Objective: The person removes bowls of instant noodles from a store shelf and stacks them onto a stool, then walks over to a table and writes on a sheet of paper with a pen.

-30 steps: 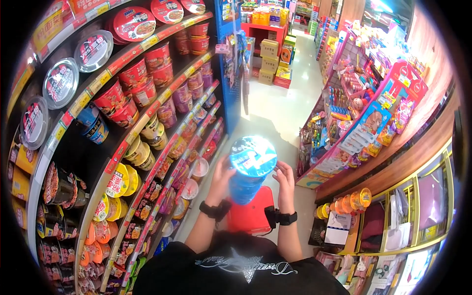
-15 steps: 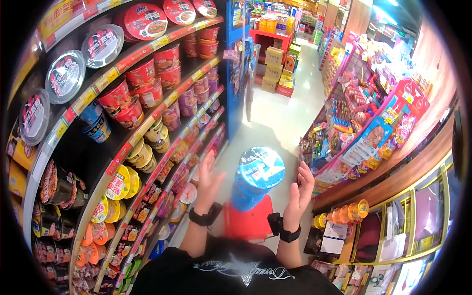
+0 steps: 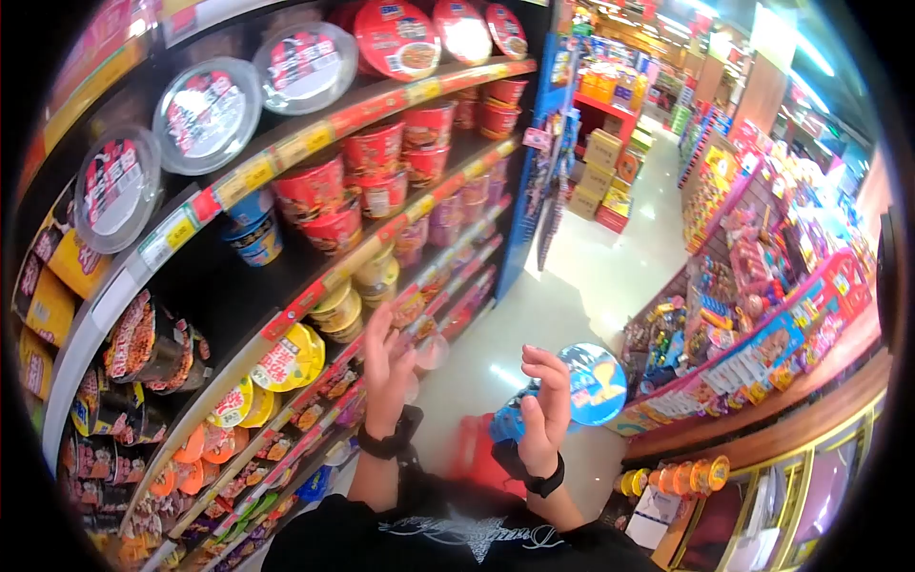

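Note:
A stack of blue cups, its round blue lid [image 3: 593, 383] on top, rises above a red stool [image 3: 474, 456] and is partly covered by my right hand [image 3: 544, 410]. That hand is raised with fingers apart and slightly curled; whether it touches the stack cannot be told. My left hand [image 3: 386, 374] is up near the noodle shelves at left, fingers spread, holding nothing. On the shelf farther left, a blue cup [image 3: 254, 234] stands beside stacked red cups [image 3: 319, 203], with a dark gap below and around it. Yellow-lidded cups [image 3: 289, 359] sit lower down.
Large clear-lidded bowls [image 3: 208, 114] line the upper shelf. A blue partition [image 3: 530, 162] ends the shelving. To the right stands a sloping snack rack [image 3: 753, 324]. Cartons [image 3: 596, 172] are stacked on the floor farther back. Orange cups [image 3: 681, 477] stand at the lower right.
The view has turned toward the left shelves, which look closer. My hands have moved apart from around the blue stack and up; the stack now appears farther right, behind my right hand.

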A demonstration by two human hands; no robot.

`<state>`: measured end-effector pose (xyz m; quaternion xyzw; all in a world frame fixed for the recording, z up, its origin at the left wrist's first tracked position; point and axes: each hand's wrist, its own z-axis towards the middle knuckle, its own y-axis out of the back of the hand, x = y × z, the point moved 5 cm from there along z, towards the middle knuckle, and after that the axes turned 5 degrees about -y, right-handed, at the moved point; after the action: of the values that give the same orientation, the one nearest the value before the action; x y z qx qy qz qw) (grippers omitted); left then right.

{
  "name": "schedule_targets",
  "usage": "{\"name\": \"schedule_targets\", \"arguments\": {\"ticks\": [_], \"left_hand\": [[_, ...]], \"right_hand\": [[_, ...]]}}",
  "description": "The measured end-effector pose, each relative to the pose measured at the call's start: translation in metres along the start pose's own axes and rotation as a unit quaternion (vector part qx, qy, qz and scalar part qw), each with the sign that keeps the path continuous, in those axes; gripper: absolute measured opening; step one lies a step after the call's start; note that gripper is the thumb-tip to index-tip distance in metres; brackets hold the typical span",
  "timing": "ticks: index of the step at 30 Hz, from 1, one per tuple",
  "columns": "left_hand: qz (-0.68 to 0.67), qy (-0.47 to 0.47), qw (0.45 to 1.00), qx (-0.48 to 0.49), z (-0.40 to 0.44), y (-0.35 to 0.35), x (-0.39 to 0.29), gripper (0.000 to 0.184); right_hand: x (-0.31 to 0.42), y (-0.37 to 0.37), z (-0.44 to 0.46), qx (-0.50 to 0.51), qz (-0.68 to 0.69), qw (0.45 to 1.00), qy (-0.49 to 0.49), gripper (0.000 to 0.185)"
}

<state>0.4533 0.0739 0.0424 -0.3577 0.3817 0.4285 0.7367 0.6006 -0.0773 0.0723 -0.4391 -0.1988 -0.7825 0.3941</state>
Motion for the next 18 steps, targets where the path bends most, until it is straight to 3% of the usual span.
{"name": "schedule_targets", "arguments": {"ticks": [10,16,18], "left_hand": [[0.02,-0.017,0.992,-0.122,0.043,0.118,-0.005,0.062],[-0.145,-0.029,0.976,-0.161,0.09,0.184,-0.013,0.058],[-0.208,-0.021,0.962,-0.177,0.116,0.205,-0.014,0.058]], "right_hand": [[-0.048,-0.149,0.052,0.159,0.02,0.987,-0.031,0.031],[-0.072,-0.264,0.09,0.295,0.116,0.945,-0.084,0.047],[-0.078,-0.308,0.111,0.314,0.205,0.921,-0.103,0.05]]}}
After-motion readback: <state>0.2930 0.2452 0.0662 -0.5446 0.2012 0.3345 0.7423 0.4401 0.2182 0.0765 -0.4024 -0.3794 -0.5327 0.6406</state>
